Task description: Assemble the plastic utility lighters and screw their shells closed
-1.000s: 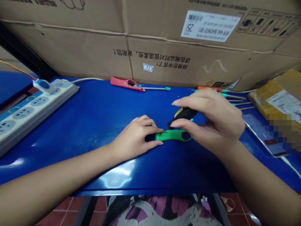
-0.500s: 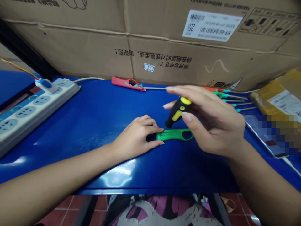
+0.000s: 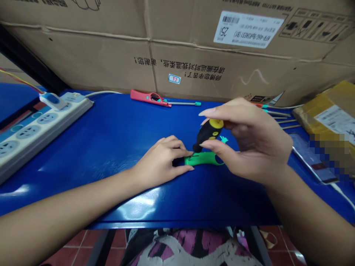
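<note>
A green lighter casing lies flat on the blue table. My left hand pinches its left end between thumb and fingers, holding it against the tabletop. In my right hand is a short black-and-yellow screwdriver, tilted, its tip down at the casing's left end. The thumb and fingers of that hand wrap loosely around the handle. Right of the screwdriver, a small turquoise piece shows beside the fingers. The casing's right end is partly behind my right thumb.
Behind, a red long-neck lighter lies by a large cardboard box. A white power strip runs along the left. On the right are metal lighter tubes, a phone and a yellow-taped parcel.
My right hand's fingers have shifted around the screwdriver handle, which has turned. The turquoise piece and the red lighter's tip have come into sight. My left hand stays put.
</note>
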Tool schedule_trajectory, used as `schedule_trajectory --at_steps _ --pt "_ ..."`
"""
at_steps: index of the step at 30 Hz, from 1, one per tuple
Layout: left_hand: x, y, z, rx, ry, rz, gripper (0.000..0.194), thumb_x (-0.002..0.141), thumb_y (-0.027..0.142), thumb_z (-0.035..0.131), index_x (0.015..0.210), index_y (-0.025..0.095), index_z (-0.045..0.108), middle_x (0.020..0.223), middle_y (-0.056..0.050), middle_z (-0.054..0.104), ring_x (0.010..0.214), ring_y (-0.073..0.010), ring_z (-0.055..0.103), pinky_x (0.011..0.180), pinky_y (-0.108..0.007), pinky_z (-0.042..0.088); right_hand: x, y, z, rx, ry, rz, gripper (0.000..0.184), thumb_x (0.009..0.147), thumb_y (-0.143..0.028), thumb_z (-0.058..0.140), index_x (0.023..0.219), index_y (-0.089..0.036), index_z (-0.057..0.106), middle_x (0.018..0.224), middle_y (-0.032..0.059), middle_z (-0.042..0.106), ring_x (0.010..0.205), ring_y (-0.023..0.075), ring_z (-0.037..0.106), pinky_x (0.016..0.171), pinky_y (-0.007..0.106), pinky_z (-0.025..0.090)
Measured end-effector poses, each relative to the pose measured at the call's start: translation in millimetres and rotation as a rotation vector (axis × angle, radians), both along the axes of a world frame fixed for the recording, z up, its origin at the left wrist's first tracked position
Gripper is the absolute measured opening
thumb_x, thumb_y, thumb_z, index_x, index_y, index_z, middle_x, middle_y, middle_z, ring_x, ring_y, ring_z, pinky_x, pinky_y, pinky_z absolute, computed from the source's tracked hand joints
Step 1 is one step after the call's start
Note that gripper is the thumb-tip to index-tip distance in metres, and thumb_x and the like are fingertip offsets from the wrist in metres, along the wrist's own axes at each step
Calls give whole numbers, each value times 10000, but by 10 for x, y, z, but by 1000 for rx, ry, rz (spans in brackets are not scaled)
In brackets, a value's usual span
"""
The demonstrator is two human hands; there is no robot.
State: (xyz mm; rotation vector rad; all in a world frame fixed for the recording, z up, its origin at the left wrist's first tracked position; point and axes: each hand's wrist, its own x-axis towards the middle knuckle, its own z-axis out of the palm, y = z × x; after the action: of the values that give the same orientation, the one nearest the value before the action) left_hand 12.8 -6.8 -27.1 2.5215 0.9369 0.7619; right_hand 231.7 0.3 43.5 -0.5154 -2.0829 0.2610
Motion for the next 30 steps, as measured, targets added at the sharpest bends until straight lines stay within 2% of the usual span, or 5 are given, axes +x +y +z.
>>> schedule_trajectory --at_steps 3,9,20,25,30 --pt "9 3 -7 3 -10 -6 279 861 373 776 1053 171 762 947 -47 721 912 -226 611 820 -385 501 -3 15 -1 157 -55 -95 351 857 -232 766 1196 -225 678 1062 81 713 995 247 676 862 418 614" --pt "5 11 -12 -1 -11 -9 293 866 382 770 1072 173 761 941 -48 712 903 -221 616 840 -391 501 -32 -4 -34 -209 98 113 388 916 -94 613 1279 -230 624 1252 72 679 1087 234 681 905 432 618" --pt "14 17 -14 2 -10 -4 290 866 390 767 1069 183 766 974 -58 730 930 -236 631 842 -409 512 -24 -51 36 -63 -114 6 379 971 -203 579 1343 -273 594 1268 69 674 1121 238 664 939 447 597" --pt "18 19 -16 0 -8 -2 285 865 374 772 1091 202 766 965 -51 732 911 -229 625 825 -399 514 -49 -16 -10 212 -44 -133 299 905 -185 695 1200 -236 693 981 49 715 929 207 689 851 377 611" --pt "19 15 -9 -14 -19 -7 274 865 388 769 1054 189 768 976 -57 732 929 -230 635 849 -402 516 -34 -54 34 24 -125 0 453 998 -125 467 1426 -248 551 1269 72 687 1091 217 686 969 438 585"
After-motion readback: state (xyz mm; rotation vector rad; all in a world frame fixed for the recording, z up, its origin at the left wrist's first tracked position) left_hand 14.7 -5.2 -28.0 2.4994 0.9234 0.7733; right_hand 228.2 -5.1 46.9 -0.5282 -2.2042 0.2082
